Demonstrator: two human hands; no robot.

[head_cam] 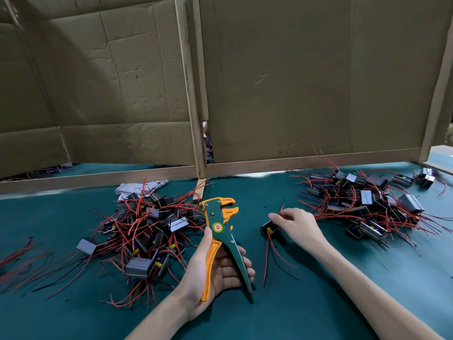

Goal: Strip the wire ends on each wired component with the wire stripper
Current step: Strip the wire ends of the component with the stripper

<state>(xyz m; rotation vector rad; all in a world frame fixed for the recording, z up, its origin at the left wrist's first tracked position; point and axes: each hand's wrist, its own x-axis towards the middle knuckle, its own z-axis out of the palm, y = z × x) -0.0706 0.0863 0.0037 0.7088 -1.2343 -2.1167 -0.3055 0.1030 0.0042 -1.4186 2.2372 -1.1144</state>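
Note:
My left hand (pixel 215 268) holds the green and orange wire stripper (pixel 221 231) by its handles, jaws pointing up and away from me. My right hand (pixel 297 223) pinches red wires of a small black wired component (pixel 269 229) that lies on the green mat just right of the stripper; its long red wires trail toward me. A pile of similar components with red wires (pixel 147 236) lies to the left of the stripper. Another pile (pixel 367 204) sits to the right, beyond my right hand.
The work surface is a green mat (pixel 318 303). A cardboard partition in a wooden frame (pixel 269 82) stands upright along the back. A crumpled white cloth (pixel 137 186) lies behind the left pile. Loose red wires (pixel 17 253) lie at the far left edge.

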